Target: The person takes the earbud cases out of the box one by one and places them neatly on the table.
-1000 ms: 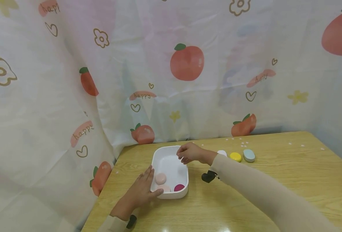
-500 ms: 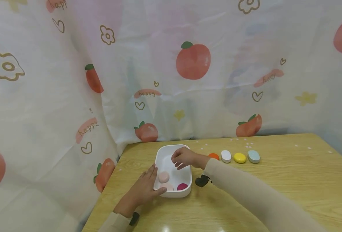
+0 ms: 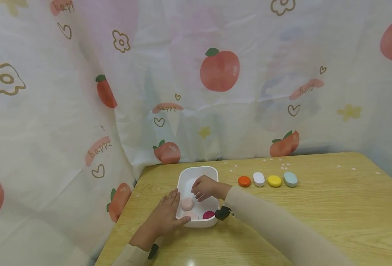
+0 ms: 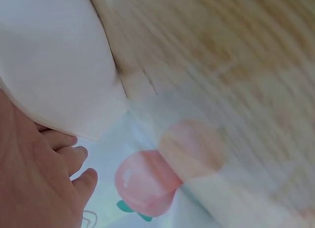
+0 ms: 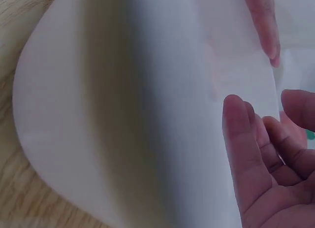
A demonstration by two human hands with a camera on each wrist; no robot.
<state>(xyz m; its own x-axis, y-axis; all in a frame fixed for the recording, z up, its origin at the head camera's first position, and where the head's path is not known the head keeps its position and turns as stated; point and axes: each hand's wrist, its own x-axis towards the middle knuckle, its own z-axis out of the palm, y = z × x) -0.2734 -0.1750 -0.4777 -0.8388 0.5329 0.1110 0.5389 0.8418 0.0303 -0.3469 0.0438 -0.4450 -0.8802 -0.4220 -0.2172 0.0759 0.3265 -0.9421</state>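
The farther pink disc lies in the white tray, between the empty, loosely curled right hand and the straight-fingered left hand.

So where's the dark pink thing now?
In the head view, the dark pink piece lies inside the white box, in its near right corner, pale pink pieces to its left.

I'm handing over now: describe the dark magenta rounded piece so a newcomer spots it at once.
On the yellowish wood-grain table stands a white tray with rounded corners, the person's left hand at its left side. The dark magenta rounded piece lies inside, in the near right corner. Unlike the two pale pink rounded pieces to its left, it is deeply coloured.
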